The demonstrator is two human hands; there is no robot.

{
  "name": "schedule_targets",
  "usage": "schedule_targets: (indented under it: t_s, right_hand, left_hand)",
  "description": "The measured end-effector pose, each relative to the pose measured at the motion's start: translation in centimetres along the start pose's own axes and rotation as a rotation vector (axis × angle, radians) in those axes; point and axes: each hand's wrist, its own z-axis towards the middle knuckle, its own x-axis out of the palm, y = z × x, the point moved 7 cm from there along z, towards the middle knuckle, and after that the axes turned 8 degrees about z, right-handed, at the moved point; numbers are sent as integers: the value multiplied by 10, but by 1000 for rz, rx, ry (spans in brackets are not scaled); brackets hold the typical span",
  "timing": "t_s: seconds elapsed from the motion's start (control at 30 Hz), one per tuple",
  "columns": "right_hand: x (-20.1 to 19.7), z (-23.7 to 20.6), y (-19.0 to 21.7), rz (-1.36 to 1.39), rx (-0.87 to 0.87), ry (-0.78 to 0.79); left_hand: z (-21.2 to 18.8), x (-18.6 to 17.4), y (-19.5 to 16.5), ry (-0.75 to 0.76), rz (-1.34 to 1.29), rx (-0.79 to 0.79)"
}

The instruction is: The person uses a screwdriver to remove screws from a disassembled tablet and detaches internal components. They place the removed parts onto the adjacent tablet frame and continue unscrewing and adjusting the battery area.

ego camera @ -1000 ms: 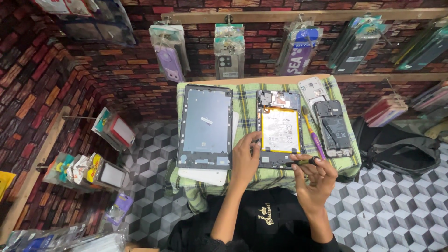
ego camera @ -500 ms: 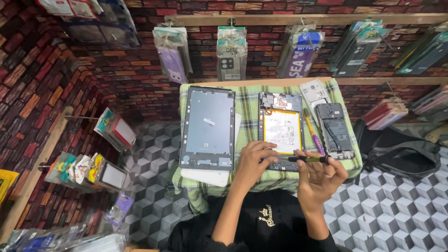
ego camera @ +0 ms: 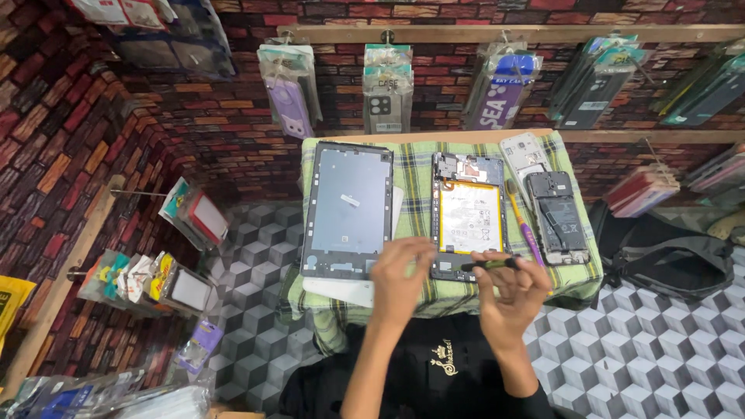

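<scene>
One small desk [ego camera: 578, 275] covered in a green plaid cloth [ego camera: 411, 174] carries four opened devices. At its left lies one tablet frame [ego camera: 347, 209], grey-blue inside, resting on a white sheet whose corner shows below it. In the middle lies one opened tablet [ego camera: 469, 213] with a pale yellow battery in its centre and a dark circuit board along its top edge. To the right are two smaller phones: one white phone [ego camera: 524, 154] at the far edge and one dark opened phone [ego camera: 557, 217] just beside it, nearer the person. Between the opened tablet and the dark phone lies one slim tool with a yellow and purple handle [ego camera: 524, 225].

The left hand [ego camera: 400, 279] hovers at the near edge of the opened tablet, fingers curled downward; whether its grip closes on anything I cannot tell. The right hand [ego camera: 508, 299] has its grip closed on one dark screwdriver [ego camera: 490, 264], held nearly level, its tip pointing left over the tablet's lower edge, close to the left hand's fingers.

Behind the desk, on the brick-patterned wall, one wooden rail [ego camera: 512, 32] carries hanging packets of phone cases: three single bundles near the middle and more dark ones to the right. One black bag [ego camera: 667, 264] lies on the patterned floor to the right of the desk.
</scene>
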Motion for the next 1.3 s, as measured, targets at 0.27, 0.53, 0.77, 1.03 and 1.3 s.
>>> schedule_targets:
  t_s: [0.27, 0.53, 0.77, 1.03, 1.3]
  right_hand:
    - [19, 2, -7, -29, -7, 90]
    - [22, 1, -7, -53, -37, 116]
    - [23, 2, -6, -54, -33, 110]
    - [20, 0, -8, -53, -42, 127]
    - [18, 5, -17, -82, -6, 155]
  left_hand:
    - [18, -61, 21, -57, 650, -158]
    - [14, -50, 18, -39, 499, -131]
    - [-6, 12, -24, -26, 291, 98]
    - [0, 46, 12, -87, -199, -116]
    - [-5, 55, 18, 7, -389, -194]
